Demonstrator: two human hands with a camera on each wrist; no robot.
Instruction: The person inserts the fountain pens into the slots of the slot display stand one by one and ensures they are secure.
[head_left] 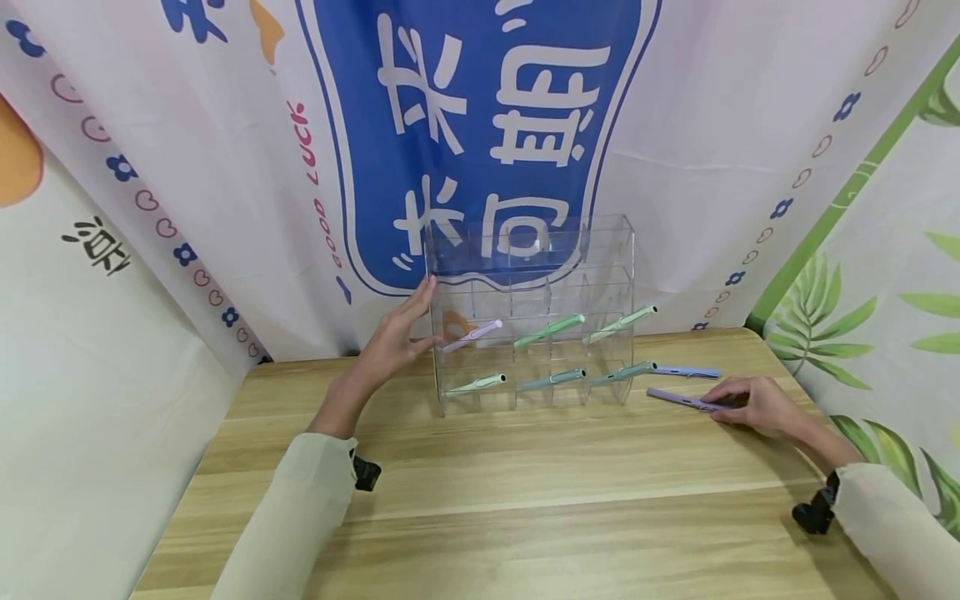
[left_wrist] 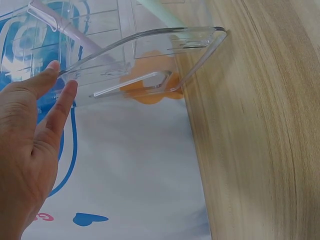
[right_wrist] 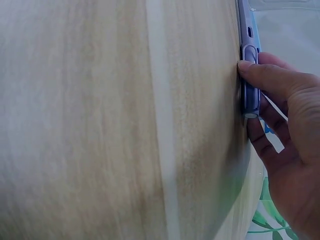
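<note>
A clear acrylic pen rack with several compartments stands upright at the back of the table. My left hand touches its left side panel, with thumb and a finger extended at the edge; the left wrist view shows the fingertips there. At the right, my right hand pinches one end of a purple pen between thumb and fingers. That pen lies low along the tabletop, and its clip shows in the right wrist view. Just behind it lies a blue pen.
The rack's second-lowest row holds a lilac pen, a green pen and a pale green pen. Below lean a mint pen and two teal pens. A printed curtain hangs close behind the wooden table.
</note>
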